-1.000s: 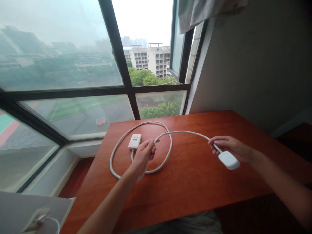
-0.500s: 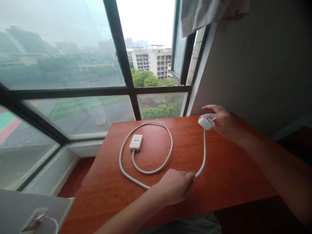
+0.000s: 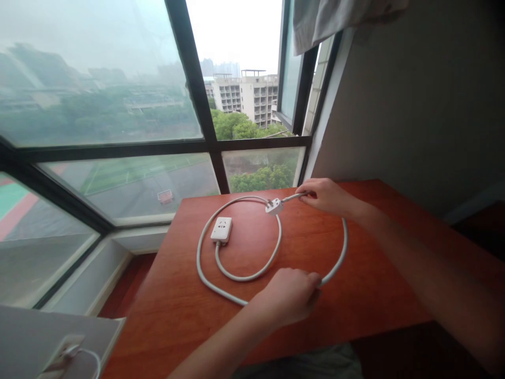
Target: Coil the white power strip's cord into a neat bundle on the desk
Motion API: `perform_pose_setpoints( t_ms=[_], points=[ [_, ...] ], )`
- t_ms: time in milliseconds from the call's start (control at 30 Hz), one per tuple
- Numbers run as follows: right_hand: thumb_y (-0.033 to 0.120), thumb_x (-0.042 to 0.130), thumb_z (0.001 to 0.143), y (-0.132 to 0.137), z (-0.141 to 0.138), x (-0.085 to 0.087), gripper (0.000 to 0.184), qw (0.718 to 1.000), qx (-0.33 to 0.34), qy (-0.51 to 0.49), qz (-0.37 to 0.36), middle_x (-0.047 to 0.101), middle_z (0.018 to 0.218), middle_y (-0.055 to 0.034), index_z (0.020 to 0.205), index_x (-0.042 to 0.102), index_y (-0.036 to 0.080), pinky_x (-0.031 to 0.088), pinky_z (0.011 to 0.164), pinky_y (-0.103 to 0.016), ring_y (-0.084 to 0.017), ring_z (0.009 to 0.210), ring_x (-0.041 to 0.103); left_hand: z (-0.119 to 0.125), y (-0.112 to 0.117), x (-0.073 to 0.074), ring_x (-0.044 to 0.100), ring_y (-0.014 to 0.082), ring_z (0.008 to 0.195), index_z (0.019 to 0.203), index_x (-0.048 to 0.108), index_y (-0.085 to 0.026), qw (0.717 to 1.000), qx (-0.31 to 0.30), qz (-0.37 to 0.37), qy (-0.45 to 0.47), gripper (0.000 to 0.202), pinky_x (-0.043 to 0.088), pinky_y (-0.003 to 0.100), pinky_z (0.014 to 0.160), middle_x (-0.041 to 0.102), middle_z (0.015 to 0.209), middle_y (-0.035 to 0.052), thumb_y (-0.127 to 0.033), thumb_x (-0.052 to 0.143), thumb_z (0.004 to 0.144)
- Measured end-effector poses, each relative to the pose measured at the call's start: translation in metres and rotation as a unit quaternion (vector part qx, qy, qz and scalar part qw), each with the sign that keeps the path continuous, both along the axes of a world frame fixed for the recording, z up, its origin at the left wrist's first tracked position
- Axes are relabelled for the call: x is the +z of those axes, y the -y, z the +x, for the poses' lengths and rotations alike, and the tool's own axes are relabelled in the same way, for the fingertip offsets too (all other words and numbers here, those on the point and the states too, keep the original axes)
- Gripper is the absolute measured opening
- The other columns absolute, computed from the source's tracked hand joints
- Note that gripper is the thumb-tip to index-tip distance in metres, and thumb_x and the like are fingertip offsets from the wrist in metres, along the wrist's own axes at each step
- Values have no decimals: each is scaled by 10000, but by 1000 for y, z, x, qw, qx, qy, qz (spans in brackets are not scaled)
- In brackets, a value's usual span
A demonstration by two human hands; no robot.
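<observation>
Pinching white round power cord (image 3: 346, 241) behind its white plug (image 3: 273, 206) with right hand (image 3: 325, 195), mid-frame; gripping it, seemingly fisted, with left hand (image 3: 290, 297), lower centre. Might spring uncoiled if loosened.

A reddish wooden table (image 3: 355, 295) stands in a corner between a plain grey wall (image 3: 414, 105) and a large dark-framed window (image 3: 197, 105) showing hazy daylight, trees and buildings.

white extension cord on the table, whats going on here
A person handles a white extension cord looped on a reddish-brown wooden table. The left hand grips the cable at the near side; the right hand holds it just behind the white plug at the far side. The white square socket block lies flat inside the loops.
</observation>
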State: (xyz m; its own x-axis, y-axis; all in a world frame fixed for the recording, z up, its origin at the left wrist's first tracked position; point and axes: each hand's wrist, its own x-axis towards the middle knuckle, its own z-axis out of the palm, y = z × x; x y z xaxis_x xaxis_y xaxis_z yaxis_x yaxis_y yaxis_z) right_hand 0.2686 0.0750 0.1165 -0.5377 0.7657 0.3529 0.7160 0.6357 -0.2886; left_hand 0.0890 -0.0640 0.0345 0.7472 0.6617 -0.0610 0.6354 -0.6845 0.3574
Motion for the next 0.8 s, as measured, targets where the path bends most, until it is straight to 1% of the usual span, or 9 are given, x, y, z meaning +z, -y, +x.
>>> perform_pose_setpoints(
  t_ms=[133, 233, 300, 400, 467, 533, 633, 700, 800],
  points=[
    [199, 507, 822, 6, 26, -8, 234, 998, -22, -46, -22, 707, 856, -43, 911, 724, 194, 439, 713, -255, -170, 773, 620, -43, -2, 14, 638, 180, 690, 829, 613, -230, 999, 38, -12, 17, 167, 329, 244, 562, 690, 765, 22, -284, 474, 903],
    [261, 527, 821, 13, 43, -23, 217, 989, -53, -92, -102, 709, 848, -38, 900, 716, 189, 451, 679, -255, -166, 734, 621, -71, -13, 24, 592, 143, 645, 881, 653, -235, 994, 83, -45, 55, 139, 308, 225, 553, 672, 737, 3, -325, 547, 875],
    [303, 541, 817, 19, 51, -36, 251, 965, -93, -156, -187, 709, 849, -42, 977, 693, 182, 453, 594, -244, -146, 643, 603, -86, -23, 26, 557, 120, 609, 918, 668, -230, 988, 112, -57, 86, 175, 311, 216, 557, 651, 697, -10, -340, 536, 888],
    [305, 562, 813, 27, 58, -57, 366, 896, -147, -281, -310, 707, 850, -56, 1149, 604, 167, 435, 502, -218, -115, 557, 571, -102, -40, 24, 540, 118, 622, 815, 677, -190, 982, 159, -13, 101, 275, 321, 218, 573, 634, 685, 8, -381, 503, 909],
    [280, 591, 799, 32, 60, -68, 368, 847, -168, -355, -359, 709, 891, -79, 1145, 589, 156, 442, 500, -205, -109, 581, 582, -107, -50, 20, 546, 129, 657, 778, 675, -178, 980, 175, 19, 97, 318, 336, 222, 593, 639, 722, 26, -412, 503, 908],
    [260, 616, 785, 36, 60, -75, 302, 801, -179, -417, -392, 703, 999, -111, 1066, 612, 150, 461, 517, -199, -111, 636, 606, -106, -57, 13, 555, 139, 688, 806, 684, -181, 978, 178, 33, 99, 314, 356, 225, 616, 642, 754, 36, -413, 500, 911],
    [238, 621, 785, 40, 57, -76, 256, 750, -184, -478, -419, 674, 1133, -128, 1028, 611, 157, 488, 545, -194, -121, 724, 637, -97, -63, 1, 572, 145, 710, 859, 696, -194, 981, 166, 36, 97, 274, 379, 228, 644, 643, 781, 39, -377, 499, 914],
    [226, 615, 786, 42, 55, -74, 272, 741, -191, -488, -420, 680, 1113, -122, 1050, 592, 166, 490, 548, -192, -124, 737, 638, -88, -63, -6, 585, 149, 715, 870, 698, -204, 984, 154, 42, 76, 241, 383, 231, 650, 649, 797, 38, -343, 504, 908],
    [235, 606, 783, 42, 52, -73, 271, 763, -199, -466, -403, 685, 1063, -114, 1043, 580, 168, 477, 546, -193, -117, 708, 617, -75, -58, -13, 600, 160, 727, 849, 691, -215, 990, 129, 53, 30, 192, 374, 235, 636, 660, 808, 33, -272, 512, 887]
  ],
)
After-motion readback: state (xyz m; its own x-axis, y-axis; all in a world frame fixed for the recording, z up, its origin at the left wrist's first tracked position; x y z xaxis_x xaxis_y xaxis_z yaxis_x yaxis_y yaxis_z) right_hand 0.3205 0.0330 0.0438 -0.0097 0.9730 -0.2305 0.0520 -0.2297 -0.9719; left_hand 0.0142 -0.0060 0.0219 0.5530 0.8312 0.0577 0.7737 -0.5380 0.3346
